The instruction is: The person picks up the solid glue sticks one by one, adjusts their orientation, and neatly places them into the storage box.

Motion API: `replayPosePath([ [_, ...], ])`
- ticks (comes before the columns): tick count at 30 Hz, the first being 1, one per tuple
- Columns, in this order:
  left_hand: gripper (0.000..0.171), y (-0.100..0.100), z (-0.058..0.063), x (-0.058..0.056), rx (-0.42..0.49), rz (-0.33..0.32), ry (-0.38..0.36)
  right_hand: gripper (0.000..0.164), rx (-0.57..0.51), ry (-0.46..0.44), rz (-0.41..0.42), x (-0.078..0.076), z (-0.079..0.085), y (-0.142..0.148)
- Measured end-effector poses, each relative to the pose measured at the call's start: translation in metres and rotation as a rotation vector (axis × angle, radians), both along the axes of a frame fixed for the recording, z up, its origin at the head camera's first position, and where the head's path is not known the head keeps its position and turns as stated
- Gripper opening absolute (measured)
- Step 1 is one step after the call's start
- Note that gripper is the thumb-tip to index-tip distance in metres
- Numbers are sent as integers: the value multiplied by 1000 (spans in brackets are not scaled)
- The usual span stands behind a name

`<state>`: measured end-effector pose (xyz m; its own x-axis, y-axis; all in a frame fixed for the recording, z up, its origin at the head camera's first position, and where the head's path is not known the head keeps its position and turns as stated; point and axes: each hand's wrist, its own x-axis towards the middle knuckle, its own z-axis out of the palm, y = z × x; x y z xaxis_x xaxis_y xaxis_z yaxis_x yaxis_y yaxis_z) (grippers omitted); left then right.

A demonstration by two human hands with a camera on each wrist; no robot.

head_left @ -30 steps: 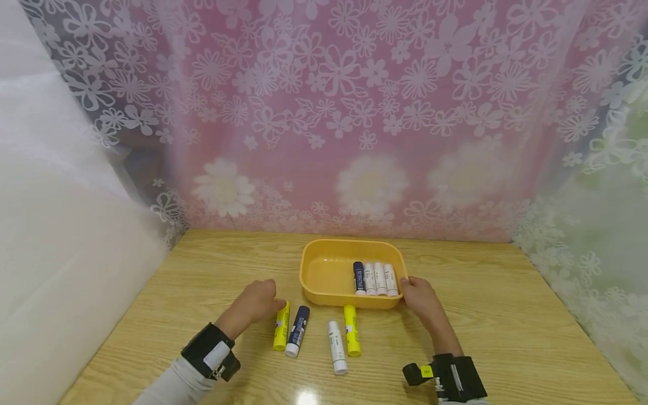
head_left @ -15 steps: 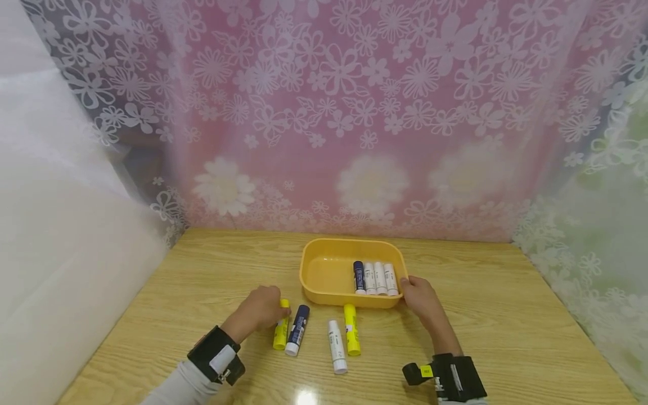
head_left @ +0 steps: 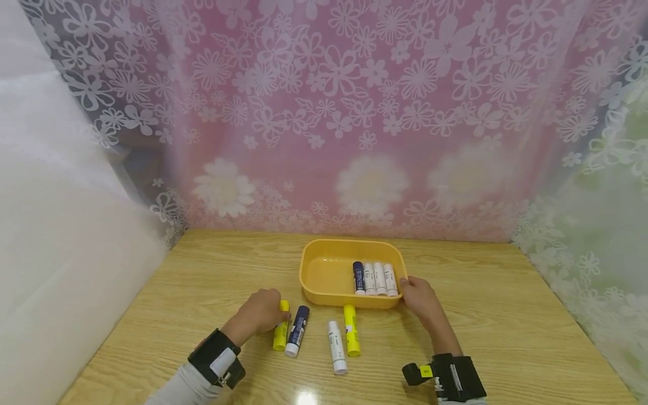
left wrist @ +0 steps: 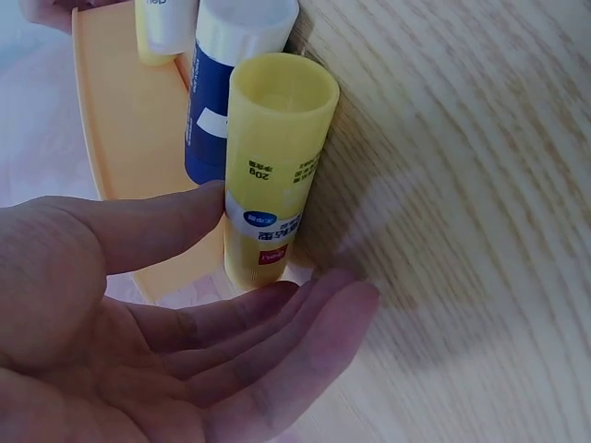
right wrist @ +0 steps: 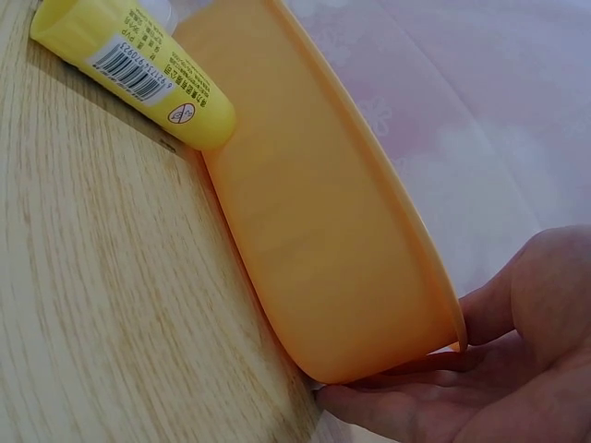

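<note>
My left hand [head_left: 255,314] is at a yellow glue stick [head_left: 280,340] lying left of the others. In the left wrist view, its thumb touches that glue stick [left wrist: 277,157] and its loosely bent fingers [left wrist: 305,355] lie past the capped end, with a gap beside the barrel. A navy glue stick [head_left: 297,331] lies just right of it. My right hand [head_left: 421,298] grips the right front corner of a yellow-orange plastic tray [head_left: 329,300]; in the right wrist view the thumb is at the rim and fingers are under the tray wall [right wrist: 342,277].
Inside the tray's right half lie a navy glue stick [head_left: 359,277] and several white ones [head_left: 379,279] side by side. In front of it, a white glue stick [head_left: 336,346] and another yellow one [head_left: 352,332] lie on the wooden table [head_left: 506,315]. A flowered curtain [head_left: 324,140] hangs behind.
My left hand has shifted slightly right and nearer, its thumb now across the yellow glue stick. The right hand, tray and glue sticks stay put.
</note>
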<state>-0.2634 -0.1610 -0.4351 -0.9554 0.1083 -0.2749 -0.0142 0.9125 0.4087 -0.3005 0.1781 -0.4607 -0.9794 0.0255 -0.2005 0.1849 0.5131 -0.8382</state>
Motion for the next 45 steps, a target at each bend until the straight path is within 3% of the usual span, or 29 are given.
replayPosePath([
  [25, 18, 0, -8, -8, 15, -10, 68, 50, 3, 11, -5, 0, 2, 1],
  [45, 16, 1, -9, -9, 35, 18, 45, 49, 12, 2, -12, 0, 2, 1],
])
